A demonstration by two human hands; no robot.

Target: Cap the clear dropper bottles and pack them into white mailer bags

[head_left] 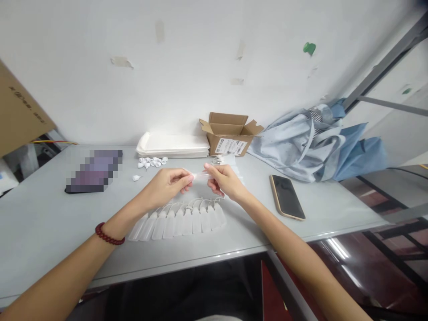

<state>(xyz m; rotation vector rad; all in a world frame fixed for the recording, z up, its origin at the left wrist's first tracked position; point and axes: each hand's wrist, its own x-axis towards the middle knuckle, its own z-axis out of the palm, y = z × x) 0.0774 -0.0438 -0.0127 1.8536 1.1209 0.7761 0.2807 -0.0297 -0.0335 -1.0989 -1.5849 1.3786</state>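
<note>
Above the table my left hand (174,182) is closed, pinching the white end of a small translucent plastic tube (201,175). My right hand (223,179) grips the other end of this tube with thumb and fingers; its far part is hidden by the hand. Just below both hands lies a fanned row of several similar translucent plastic tubes (179,223), with thin white cords at their tops. Behind my right hand more translucent pieces with cords (230,161) lie together. Small white cap-like pieces (153,162) sit in a group beyond my left hand, one (136,178) apart from them.
Against the wall are a stack of white sheets or bags (174,146) and an open cardboard box (230,138). A phone (287,197) lies right on the grey table (247,236), a blurred-out dark device (95,171) left. Blue fabric bags (301,142) slump at the back right.
</note>
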